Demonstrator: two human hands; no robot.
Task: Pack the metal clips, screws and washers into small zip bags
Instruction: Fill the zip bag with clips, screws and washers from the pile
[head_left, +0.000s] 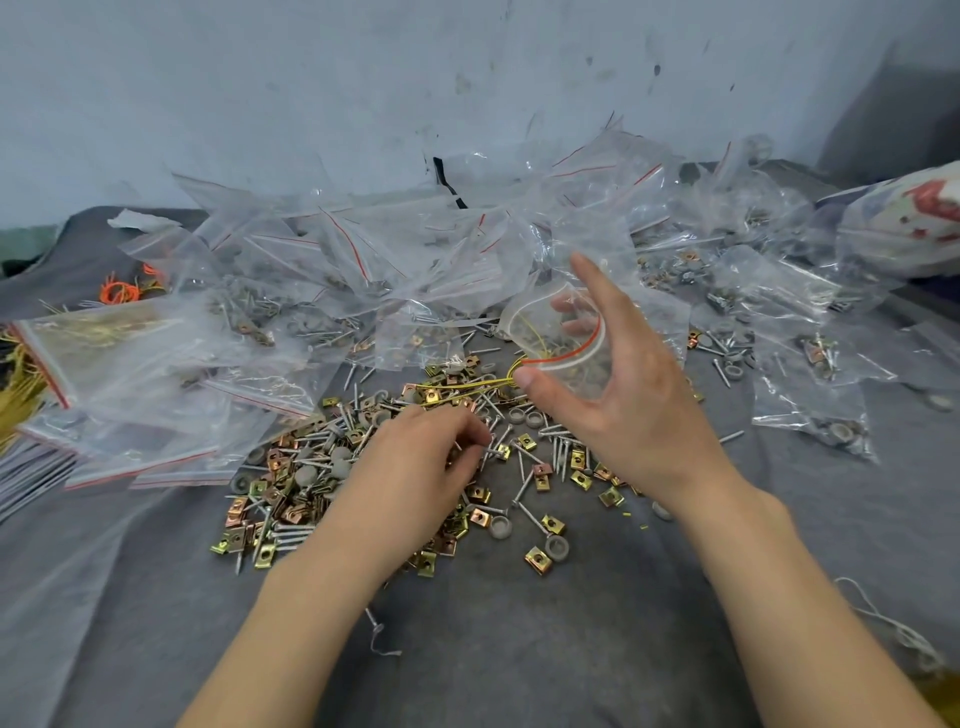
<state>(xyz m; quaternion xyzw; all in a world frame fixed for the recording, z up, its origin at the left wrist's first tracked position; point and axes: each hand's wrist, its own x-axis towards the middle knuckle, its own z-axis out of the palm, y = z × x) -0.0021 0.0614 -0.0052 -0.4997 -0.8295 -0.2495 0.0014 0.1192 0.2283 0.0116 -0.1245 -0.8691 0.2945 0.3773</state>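
Over a grey cloth, the left hand curls down on the loose pile at centre, fingertips pinching silver screws among brass-coloured metal clips and grey round washers. At 1 o'clock from it, the right hand grasps a small clear zip bag with a red seal stripe, mouth spread open, thumb on the rim, index finger raised. Filled clear bags heap at 12 o'clock; flat empty zip bags lie at 9.
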